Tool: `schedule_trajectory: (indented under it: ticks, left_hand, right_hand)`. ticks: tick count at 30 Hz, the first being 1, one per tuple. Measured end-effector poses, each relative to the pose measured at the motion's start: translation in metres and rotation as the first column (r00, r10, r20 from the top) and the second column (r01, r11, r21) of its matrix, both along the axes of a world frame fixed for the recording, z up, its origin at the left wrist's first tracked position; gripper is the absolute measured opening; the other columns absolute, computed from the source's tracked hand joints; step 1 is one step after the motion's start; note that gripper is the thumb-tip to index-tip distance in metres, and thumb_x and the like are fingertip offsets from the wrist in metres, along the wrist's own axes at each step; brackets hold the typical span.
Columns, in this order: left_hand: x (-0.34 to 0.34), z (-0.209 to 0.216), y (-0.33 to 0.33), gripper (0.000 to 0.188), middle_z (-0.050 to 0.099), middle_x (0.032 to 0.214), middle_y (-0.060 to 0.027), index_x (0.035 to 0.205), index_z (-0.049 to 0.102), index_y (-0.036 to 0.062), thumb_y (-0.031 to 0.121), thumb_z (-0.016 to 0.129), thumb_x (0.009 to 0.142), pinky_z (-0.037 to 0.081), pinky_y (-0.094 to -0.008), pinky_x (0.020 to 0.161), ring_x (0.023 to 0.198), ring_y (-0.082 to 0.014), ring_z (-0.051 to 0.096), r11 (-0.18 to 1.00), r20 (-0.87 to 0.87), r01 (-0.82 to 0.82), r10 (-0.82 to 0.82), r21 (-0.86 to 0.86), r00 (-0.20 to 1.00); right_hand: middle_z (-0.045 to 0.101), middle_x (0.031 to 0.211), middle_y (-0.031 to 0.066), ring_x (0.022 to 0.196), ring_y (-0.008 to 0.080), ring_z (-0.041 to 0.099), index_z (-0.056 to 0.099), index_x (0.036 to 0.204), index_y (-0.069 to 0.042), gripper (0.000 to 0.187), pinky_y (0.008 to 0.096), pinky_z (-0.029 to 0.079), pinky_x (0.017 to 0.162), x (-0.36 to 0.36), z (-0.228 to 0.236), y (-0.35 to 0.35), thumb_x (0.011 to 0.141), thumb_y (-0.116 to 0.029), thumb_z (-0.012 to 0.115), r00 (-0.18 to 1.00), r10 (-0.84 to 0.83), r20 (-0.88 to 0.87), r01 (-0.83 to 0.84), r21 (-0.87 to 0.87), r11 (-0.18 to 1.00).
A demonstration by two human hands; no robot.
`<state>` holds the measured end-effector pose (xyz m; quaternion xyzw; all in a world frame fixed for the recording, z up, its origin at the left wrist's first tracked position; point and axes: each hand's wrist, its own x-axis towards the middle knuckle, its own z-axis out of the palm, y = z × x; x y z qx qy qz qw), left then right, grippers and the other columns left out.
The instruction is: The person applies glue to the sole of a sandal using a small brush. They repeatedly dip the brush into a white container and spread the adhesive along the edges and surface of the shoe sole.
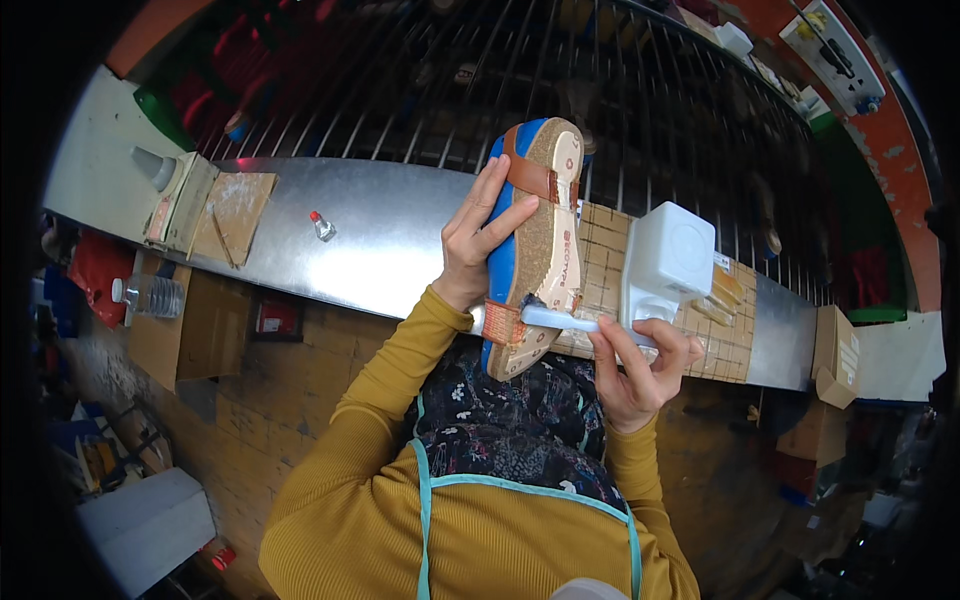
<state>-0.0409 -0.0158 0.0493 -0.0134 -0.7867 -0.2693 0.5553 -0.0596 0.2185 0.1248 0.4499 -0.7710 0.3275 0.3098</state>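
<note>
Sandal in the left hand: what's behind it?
Behind the sandal, the left hand grips its blue sole edge, over the metal shelf and a gridded board. The palm is covered.

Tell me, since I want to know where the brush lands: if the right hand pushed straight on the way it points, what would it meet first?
The right hand points its pale blue toothbrush-like brush leftward; the bristle end already seems to meet the cork-soled sandal with blue edge, near the woven heel strap, held by the left hand. Depth is uncertain.
</note>
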Motion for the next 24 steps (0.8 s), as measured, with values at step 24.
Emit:
schedule_trajectory:
  ticks: [24]
  left_hand:
    - [-0.002,-0.017,0.011,0.046,0.046,0.142,-0.0246,0.122,0.060,0.0148,0.014,0.075,0.079,0.053,-0.0405,0.095,0.122,-0.0399,0.055,0.975,-0.075,0.123,-0.111,0.183,0.991]
  right_hand:
    - [0.061,0.092,0.0042,0.071,0.0138,0.052,0.077,0.088,-0.012,0.021,0.0308,0.032,0.076,-0.014,0.003,-0.004,0.068,-0.017,0.084,0.926,0.172,0.335,-0.158,-0.069,0.985]
